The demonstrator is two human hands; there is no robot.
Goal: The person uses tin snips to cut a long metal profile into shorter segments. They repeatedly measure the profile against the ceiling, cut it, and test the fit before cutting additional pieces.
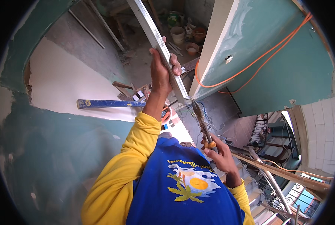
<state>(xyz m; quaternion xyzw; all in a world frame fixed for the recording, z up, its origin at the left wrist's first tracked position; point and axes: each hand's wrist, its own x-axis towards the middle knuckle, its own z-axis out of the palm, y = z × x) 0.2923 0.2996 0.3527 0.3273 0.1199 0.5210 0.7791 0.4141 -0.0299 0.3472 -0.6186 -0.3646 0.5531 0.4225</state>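
Note:
A long, pale metal channel [148, 27] slants down from the top edge to the middle of the view. My left hand [160, 71] is wrapped round it, thumb on one side and fingertips on the other, a little above its lower end. In my right hand [221, 154] are tin snips [202, 122] with worn metal jaws and a yellow-orange grip. Their jaws point up at the channel's lower end and seem to meet it there. Whether the blades are parted is too small to tell.
A blue bar [107, 104], perhaps a spirit level, juts out at left beside a green-and-white wall [62, 146]. An orange cable [246, 67] loops along the right wall. Buckets [177, 35] stand on the floor ahead. Lower right are a wooden beam [280, 169] and stairs [255, 195].

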